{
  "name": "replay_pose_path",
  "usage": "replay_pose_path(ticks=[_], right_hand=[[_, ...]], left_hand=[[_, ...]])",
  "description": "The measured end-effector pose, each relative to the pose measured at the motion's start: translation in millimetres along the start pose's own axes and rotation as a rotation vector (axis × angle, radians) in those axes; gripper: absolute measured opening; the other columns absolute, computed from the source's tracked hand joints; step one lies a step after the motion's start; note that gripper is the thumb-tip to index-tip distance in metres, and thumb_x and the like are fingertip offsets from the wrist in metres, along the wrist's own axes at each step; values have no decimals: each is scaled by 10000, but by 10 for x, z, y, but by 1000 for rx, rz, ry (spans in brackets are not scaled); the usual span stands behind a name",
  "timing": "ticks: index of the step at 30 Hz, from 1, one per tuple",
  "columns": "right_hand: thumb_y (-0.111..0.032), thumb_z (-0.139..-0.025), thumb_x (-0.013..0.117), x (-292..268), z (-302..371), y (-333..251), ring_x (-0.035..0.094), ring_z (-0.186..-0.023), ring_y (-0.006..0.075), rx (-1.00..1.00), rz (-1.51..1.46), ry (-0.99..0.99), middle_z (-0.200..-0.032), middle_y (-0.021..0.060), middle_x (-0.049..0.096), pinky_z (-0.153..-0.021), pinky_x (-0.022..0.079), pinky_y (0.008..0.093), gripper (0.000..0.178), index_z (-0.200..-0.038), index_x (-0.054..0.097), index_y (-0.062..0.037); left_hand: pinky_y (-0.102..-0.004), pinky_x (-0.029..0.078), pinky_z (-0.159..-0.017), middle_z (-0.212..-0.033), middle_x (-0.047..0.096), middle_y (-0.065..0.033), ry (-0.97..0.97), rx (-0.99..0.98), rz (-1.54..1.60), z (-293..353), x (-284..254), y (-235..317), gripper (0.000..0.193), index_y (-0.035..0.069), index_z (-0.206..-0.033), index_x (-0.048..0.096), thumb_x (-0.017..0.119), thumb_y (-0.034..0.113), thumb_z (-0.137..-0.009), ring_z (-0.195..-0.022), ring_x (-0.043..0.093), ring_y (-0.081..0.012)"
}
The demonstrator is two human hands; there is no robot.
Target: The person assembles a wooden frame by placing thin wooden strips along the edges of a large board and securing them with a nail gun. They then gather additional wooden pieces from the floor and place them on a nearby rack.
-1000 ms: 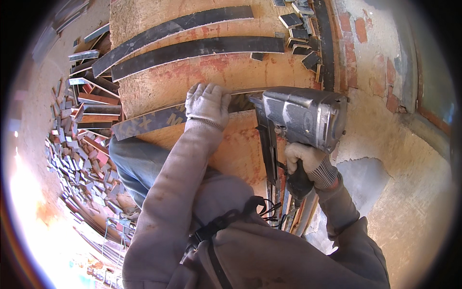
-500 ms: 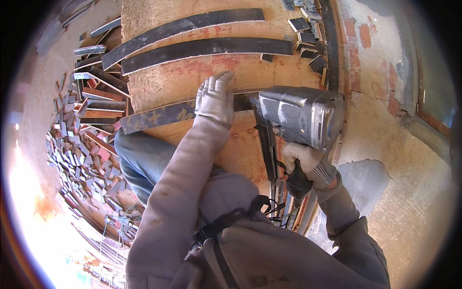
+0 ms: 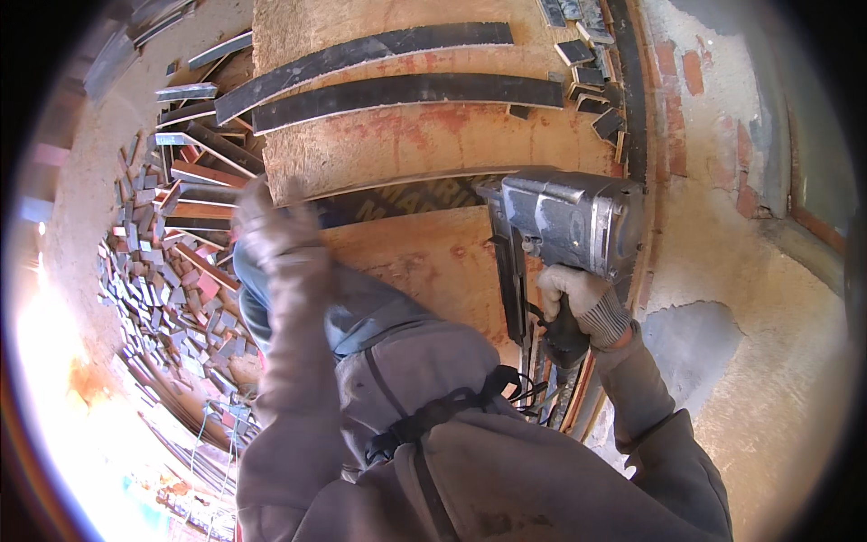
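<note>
Head view, looking down over the worker's shoulders. Right hand (image 3: 582,303), in a knit glove, was closed round the grip of a grey pneumatic nail gun (image 3: 564,221), whose nose sat on the dark strip (image 3: 411,200) lying across the plywood bench (image 3: 424,257) about midway, near the bench's right edge. Left hand (image 3: 271,226) was blurred at the bench's left edge, by the strip's left end; whether its fingers were open or closed I cannot tell.

2 more long dark strips (image 3: 406,90) lay side by side toward the far edge of the bench. Small dark offcuts (image 3: 591,77) sat in the far right corner. A heap of scrap pieces (image 3: 167,271) covered the floor off the left edge. No box, bin or tray in sight; everything lay loose.

Judgement on doing it well: keep the gun's nose square and flat on the strip, press the strip tight to the board so it cannot creep, and keep the free hand well apart from the nose when firing.
</note>
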State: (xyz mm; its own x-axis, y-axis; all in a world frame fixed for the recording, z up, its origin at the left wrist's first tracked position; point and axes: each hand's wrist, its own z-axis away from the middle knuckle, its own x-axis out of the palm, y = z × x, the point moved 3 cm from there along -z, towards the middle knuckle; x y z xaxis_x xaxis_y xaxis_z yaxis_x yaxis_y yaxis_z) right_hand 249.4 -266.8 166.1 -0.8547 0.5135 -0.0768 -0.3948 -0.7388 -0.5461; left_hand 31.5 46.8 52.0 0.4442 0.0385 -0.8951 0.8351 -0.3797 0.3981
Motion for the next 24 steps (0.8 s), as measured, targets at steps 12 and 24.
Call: replay_pose_path(ticks=[12,24], right_hand=[[-166,-949,581,-42,-1,310,592,-597,159,-51,15,16,-621,50,612,-634,479,309,294,-684,619,-46],[-43,-872,559,93,191,143,566,-520,154,-70,-83,162,-587,64,578,-533,464,293,271,-603,525,-46]], left_hand=[[-361,571,-616,-1012,768,-65,-702,-1101,590,-210,157,-1144,426,135,-1083,775,786,483,-837,-821,726,-218],[-309,621,-562,-1073,719,-108,-606,-1265,814,266,302,-346,394,36,-1145,741,851,235,-824,-900,694,-235]])
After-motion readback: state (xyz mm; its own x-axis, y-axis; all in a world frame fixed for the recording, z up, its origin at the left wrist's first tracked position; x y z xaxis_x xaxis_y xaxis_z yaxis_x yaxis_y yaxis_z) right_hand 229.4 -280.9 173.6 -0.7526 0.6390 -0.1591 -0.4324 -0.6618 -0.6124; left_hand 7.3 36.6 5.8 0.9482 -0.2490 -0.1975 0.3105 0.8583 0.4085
